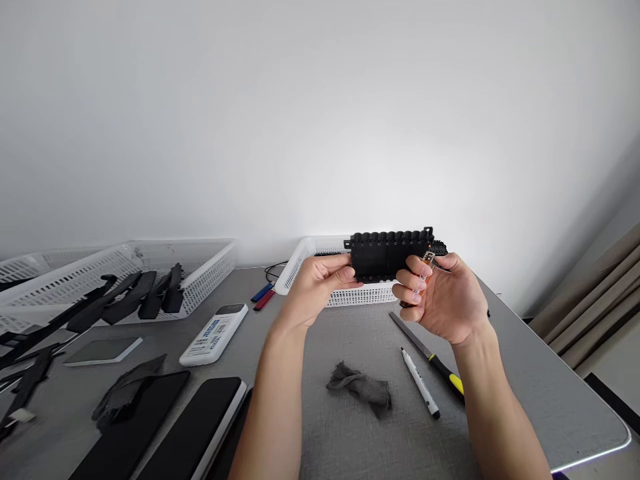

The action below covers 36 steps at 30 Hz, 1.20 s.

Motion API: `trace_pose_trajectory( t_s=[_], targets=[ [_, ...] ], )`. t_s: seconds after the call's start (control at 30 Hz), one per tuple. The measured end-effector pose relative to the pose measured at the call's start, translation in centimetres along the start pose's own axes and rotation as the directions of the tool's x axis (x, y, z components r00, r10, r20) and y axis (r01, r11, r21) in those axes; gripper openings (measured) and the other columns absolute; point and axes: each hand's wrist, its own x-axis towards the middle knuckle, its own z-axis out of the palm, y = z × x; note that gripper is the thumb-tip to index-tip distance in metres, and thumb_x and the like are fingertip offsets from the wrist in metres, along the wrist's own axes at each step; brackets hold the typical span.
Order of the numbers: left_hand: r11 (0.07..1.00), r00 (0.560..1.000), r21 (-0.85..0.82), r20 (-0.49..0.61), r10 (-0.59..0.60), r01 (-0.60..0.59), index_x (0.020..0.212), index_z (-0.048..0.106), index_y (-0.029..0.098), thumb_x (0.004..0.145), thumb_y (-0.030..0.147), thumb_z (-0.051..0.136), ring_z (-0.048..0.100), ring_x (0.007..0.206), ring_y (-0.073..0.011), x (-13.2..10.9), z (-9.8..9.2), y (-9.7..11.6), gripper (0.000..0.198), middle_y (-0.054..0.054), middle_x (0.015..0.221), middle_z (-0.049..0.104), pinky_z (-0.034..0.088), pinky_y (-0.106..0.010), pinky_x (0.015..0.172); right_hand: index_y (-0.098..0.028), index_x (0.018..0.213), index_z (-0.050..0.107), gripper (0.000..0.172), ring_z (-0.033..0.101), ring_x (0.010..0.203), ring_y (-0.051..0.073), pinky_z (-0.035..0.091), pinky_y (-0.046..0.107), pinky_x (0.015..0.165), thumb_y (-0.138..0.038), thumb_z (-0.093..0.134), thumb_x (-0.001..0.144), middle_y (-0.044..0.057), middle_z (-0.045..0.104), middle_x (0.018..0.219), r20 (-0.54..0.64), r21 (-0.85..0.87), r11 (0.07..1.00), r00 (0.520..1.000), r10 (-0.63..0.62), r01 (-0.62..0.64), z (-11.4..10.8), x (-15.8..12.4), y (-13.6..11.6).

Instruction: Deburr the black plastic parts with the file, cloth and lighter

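Observation:
My left hand [327, 280] pinches the left end of a black plastic part [375, 257], held up above the table. The part is flat, with a row of rounded ridges along its top and a small tab at each upper corner. My right hand [443, 293] is closed around an orange lighter [427, 263] with a metal top, close to the part's right end. A tiny orange glow shows by the lighter's top; whether it is a flame I cannot tell. Fingers cover much of the lighter and the part's lower right corner.
Behind my hands stands a white basket [295, 267] with black pieces. Another white basket [213, 277] at left holds black strips. On the grey table lie a grey cloth [360, 388], a marker [420, 383], a file [440, 370], a white power bank [214, 335] and several phone-like slabs [193, 427].

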Motion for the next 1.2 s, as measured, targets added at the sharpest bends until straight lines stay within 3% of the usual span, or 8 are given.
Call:
trace_pose_trajectory(
  t_s=[0.1,0.5,0.8,0.97,1.07,1.13,1.17,1.2],
  targets=[
    [1.000,1.000,0.001,-0.013,0.001,-0.001,0.071,0.076,0.017,0.074,0.040,0.080,0.070,0.077,-0.0190,0.0,-0.1,0.0,0.024,-0.003,0.075,0.074,0.062,-0.039,0.082,-0.023,0.069,0.028,0.026,0.026,0.059,0.012,0.024,0.023,0.049,-0.037,0.049,0.073,-0.004,0.027,0.066,0.006,0.019,1.000,1.000,-0.009,0.009,-0.1,-0.1,-0.2],
    [1.000,1.000,-0.003,0.029,0.011,-0.010,0.091,0.080,0.015,0.074,0.038,0.079,0.070,0.085,-0.0243,0.1,1.4,0.1,0.028,-0.006,0.090,0.077,0.059,-0.036,0.078,-0.022,0.068,0.033,0.023,0.024,0.060,0.012,0.021,0.022,0.049,-0.039,0.048,0.075,-0.003,0.026,0.066,0.041,0.004,0.997,0.996,0.081,-0.081,0.3,0.7,1.3],
    [0.950,0.991,0.283,0.054,0.119,-0.129,0.074,0.073,0.016,0.086,0.024,0.059,0.062,0.073,-0.0159,0.2,3.2,0.1,0.020,0.001,0.069,0.068,0.050,-0.026,0.070,-0.021,0.067,0.039,0.021,0.024,0.059,0.013,0.019,0.022,0.048,-0.039,0.046,0.075,-0.003,0.027,0.066,0.059,-0.076,0.988,0.988,0.143,-0.138,0.6,1.7,2.7],
    [0.953,0.996,0.291,-0.015,0.091,-0.082,0.071,0.071,0.017,0.086,0.032,0.061,0.062,0.070,-0.0163,0.5,3.3,-0.8,0.024,0.000,0.069,0.069,0.050,-0.027,0.066,-0.021,0.070,0.042,0.028,0.024,0.059,0.012,0.016,0.022,0.048,-0.046,0.046,0.080,-0.003,0.030,0.067,0.049,-0.163,0.980,0.991,0.123,-0.114,1.2,1.5,3.0],
    [0.981,0.997,0.186,-0.045,0.066,-0.057,0.076,0.075,0.016,0.083,0.039,0.067,0.067,0.079,-0.0204,0.7,3.0,-1.1,0.025,-0.003,0.079,0.074,0.055,-0.033,0.076,-0.021,0.071,0.042,0.036,0.025,0.058,0.011,0.015,0.022,0.047,-0.055,0.048,0.082,-0.004,0.031,0.067,0.017,-0.267,0.963,0.999,0.030,-0.025,1.6,0.9,2.8],
    [0.997,0.995,0.069,-0.089,0.037,-0.031,0.086,0.078,0.016,0.077,0.042,0.074,0.070,0.085,-0.0238,0.8,2.7,-1.3,0.028,-0.005,0.088,0.077,0.058,-0.038,0.081,-0.022,0.072,0.041,0.034,0.025,0.057,0.010,0.016,0.022,0.047,-0.051,0.057,0.081,-0.005,0.030,0.066,-0.066,-0.394,0.908,0.981,-0.181,0.141,1.5,0.7,2.6],
    [1.000,0.993,0.009,-0.116,0.020,-0.019,0.091,0.078,0.016,0.074,0.044,0.077,0.071,0.087,-0.0251,0.8,2.6,-1.4,0.033,-0.006,0.092,0.078,0.059,-0.041,0.082,-0.023,0.073,0.041,0.032,0.025,0.056,0.010,0.017,0.022,0.047,-0.046,0.062,0.079,-0.006,0.030,0.065,-0.117,-0.482,0.836,0.926,-0.360,0.263,1.3,0.8,2.4],
    [0.999,0.990,-0.045,-0.143,0.008,-0.015,0.096,0.078,0.016,0.071,0.044,0.080,0.072,0.087,-0.0258,0.9,2.5,-1.4,0.038,-0.007,0.094,0.078,0.060,-0.043,0.083,-0.023,0.076,0.041,0.031,0.025,0.056,0.010,0.018,0.022,0.047,-0.040,0.067,0.078,-0.007,0.031,0.065,-0.155,-0.576,0.721,0.815,-0.559,0.385,0.9,0.9,2.3]
  ],
)
